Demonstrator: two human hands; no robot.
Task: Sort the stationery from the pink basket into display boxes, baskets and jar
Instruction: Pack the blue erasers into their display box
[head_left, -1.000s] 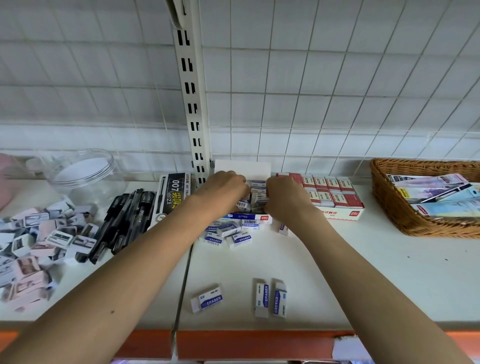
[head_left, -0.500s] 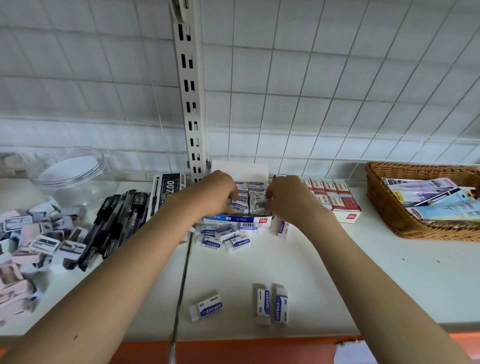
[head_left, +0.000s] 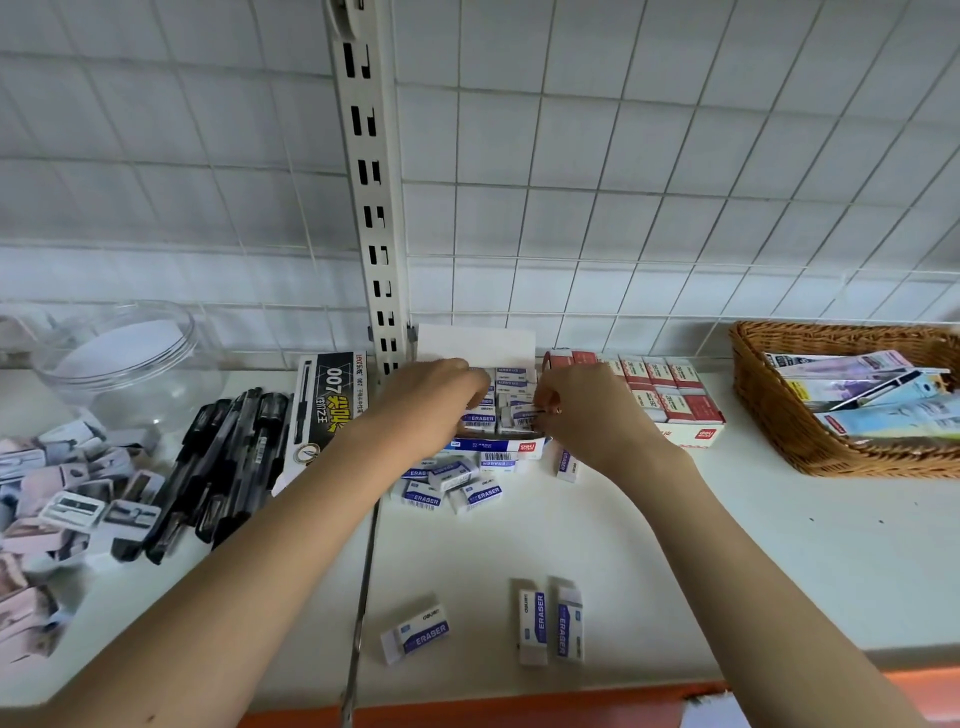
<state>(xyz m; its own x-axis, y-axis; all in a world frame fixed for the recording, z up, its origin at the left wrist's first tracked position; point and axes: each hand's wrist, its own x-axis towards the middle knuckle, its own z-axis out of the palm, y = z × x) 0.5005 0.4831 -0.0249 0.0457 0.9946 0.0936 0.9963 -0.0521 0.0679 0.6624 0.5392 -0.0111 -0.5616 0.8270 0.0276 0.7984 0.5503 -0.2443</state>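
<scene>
A blue-and-white eraser display box (head_left: 498, 447) stands at the back of the white shelf, its lid flap up. My left hand (head_left: 431, 402) reaches into its left side, fingers curled over the packed erasers (head_left: 511, 387). My right hand (head_left: 582, 415) pinches an eraser at the box's right side. Several loose erasers (head_left: 452, 483) lie just in front of the box. Three more erasers (head_left: 535, 621) lie near the shelf's front edge.
Left: a clear jar (head_left: 119, 364), black pens (head_left: 218, 467), a black pen box (head_left: 327, 410), and a heap of pencil sharpeners (head_left: 67, 493). Right: a red-and-white display box (head_left: 670, 400) and a wicker basket (head_left: 779, 415) with flat packets. A slotted upright (head_left: 369, 182) rises behind.
Both hands stay at the eraser box, shifting slightly as they arrange erasers inside. The camera view has tilted a little; the loose erasers have not moved.
</scene>
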